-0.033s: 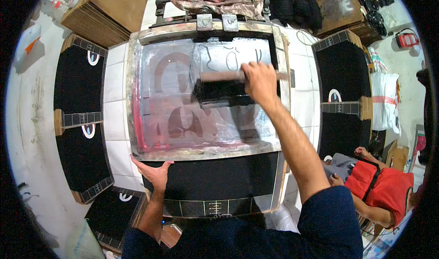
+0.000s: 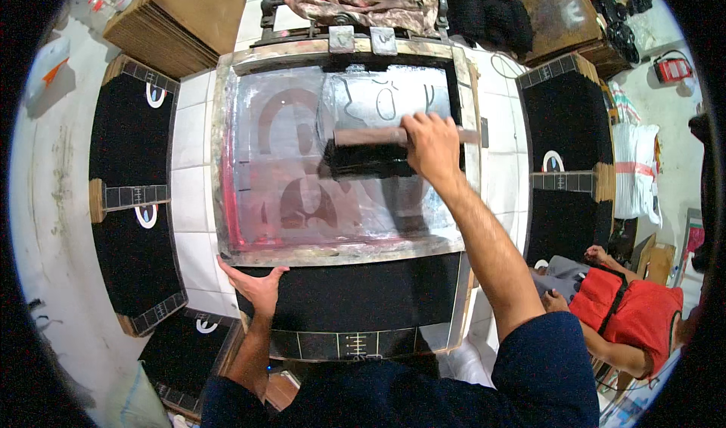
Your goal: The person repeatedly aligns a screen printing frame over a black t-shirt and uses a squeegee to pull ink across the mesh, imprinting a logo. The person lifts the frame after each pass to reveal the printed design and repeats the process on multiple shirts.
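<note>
The squeegee (image 2: pixel 393 150) sits on the upper right of the screen frame (image 2: pixel 340 254), your right hand (image 2: pixel 432 150) clenched around its wooden handle, your left hand (image 2: pixel 255 286) spread flat against the frame's near-left corner.

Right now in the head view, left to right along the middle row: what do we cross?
Black pallets on the left → white tiled strip → printing screen frame → squeegee → right hand → black pallets on the right → white sack.
</note>
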{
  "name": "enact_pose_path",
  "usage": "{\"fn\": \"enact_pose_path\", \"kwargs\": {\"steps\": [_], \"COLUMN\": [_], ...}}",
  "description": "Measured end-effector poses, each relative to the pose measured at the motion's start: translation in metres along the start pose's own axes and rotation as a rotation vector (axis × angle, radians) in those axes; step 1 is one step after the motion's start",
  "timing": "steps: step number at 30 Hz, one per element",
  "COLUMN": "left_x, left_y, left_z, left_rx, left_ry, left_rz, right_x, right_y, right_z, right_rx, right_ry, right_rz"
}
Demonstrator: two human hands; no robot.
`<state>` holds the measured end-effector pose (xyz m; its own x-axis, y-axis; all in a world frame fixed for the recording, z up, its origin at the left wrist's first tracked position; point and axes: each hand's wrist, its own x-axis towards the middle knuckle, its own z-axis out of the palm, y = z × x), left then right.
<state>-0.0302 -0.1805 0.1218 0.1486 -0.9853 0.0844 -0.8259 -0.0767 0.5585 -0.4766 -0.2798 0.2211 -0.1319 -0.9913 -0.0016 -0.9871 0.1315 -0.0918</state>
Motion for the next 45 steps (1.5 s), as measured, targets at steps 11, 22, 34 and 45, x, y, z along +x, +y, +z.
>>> {"fn": "enact_pose_path", "kwargs": {"steps": [11,22,34,45], "left_x": [0.007,0.005,0.006,0.005], "left_y": [0.001,-0.003,-0.001,-0.006], "left_z": [0.01,0.007,0.01,0.01], "left_rx": [-0.004,0.052,0.002,0.082], "left_ry": [0.044,0.019,0.06,0.0], "left_rz": [-0.006,0.048,0.071,0.057], "right_x": [0.136,-0.003,0.122,-0.047], "right_y": [0.043,0.004,0.044,-0.017], "right_z": [0.024,0.008,0.024,0.022], "right_rx": [-0.067,-0.005,-0.087,-0.026], "right_ry": [0.24,0.062,0.215,0.193], "right_rz": [-0.089,-0.053,-0.047,-0.009]}}
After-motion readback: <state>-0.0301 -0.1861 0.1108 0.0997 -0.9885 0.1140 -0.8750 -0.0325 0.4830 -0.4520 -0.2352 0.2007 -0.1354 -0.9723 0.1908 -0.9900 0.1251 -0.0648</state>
